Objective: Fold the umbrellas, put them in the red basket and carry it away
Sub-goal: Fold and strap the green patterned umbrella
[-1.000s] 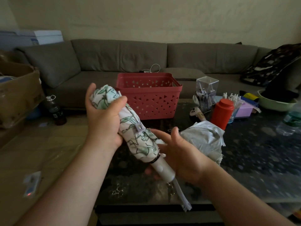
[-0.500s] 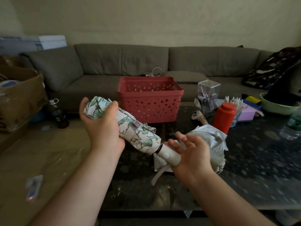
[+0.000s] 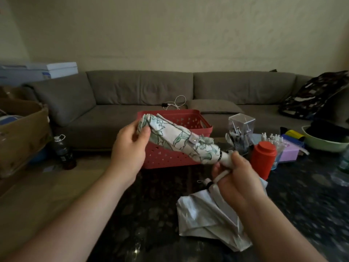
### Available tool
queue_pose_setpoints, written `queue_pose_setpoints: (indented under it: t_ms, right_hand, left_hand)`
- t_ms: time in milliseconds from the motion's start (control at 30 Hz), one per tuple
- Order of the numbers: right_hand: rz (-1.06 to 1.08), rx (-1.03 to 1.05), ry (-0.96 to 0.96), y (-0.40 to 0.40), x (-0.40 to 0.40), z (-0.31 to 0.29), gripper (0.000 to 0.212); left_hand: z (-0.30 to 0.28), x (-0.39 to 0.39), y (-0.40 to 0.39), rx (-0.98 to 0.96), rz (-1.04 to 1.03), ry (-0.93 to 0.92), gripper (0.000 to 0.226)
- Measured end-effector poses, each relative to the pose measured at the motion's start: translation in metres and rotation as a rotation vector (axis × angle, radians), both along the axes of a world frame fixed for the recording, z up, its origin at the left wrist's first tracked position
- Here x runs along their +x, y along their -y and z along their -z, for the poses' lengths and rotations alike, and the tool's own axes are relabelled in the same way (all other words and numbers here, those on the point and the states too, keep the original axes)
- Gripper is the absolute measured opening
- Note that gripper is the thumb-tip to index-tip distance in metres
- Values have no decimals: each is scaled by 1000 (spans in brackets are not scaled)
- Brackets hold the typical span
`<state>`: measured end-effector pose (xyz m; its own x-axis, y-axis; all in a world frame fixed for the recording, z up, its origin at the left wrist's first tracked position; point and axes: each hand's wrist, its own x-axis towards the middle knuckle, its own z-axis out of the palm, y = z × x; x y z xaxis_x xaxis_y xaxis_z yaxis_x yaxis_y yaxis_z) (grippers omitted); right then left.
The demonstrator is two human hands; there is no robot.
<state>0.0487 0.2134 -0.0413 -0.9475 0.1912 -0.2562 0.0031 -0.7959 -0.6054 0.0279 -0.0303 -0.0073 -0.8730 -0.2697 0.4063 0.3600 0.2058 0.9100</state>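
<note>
Behind everything runs a long grey sofa (image 3: 143, 103) under a pale wall, and below it a dark speckled table (image 3: 154, 214) fills the lower view. On that table, at about twelve o'clock from the hands, stands the red basket (image 3: 204, 126), open side up, so a rolled umbrella can drop straight in. At five o'clock lies a silver umbrella (image 3: 204, 218), collapsed but loose and unrolled, evidently waiting its turn. Held in the air between the two, right in front of the basket, is the leaf-print umbrella (image 3: 175, 137), rolled tight with its strap tab fastened, tip end toward ten o'clock and handle toward four. The left hand (image 3: 130, 148) curls its thumb and fingers round the tip end, steadying the roll so it cannot spring open. The right hand (image 3: 236, 178) wraps closed round the white handle, probably to aim the bundle basketward. At three o'clock stands a red canister (image 3: 263, 161), near a clear box (image 3: 240, 129) of small items.
</note>
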Motion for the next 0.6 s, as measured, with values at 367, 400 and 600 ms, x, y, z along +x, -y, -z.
queue_pose_setpoints:
  t_ms: [367,400,600]
  right_hand:
    - [79,1462,-102,16,-225,-81,50]
    - [84,1635,-101,13,-240,-73,47]
    - [-171,2113,64,2,-286,-17,27]
  left_hand:
    - [-17,-176,25,-355,-71,244,84]
    - [-10,-188,26,-388,-71,277,82]
    - [12,-230,31,-994,-6,432,64]
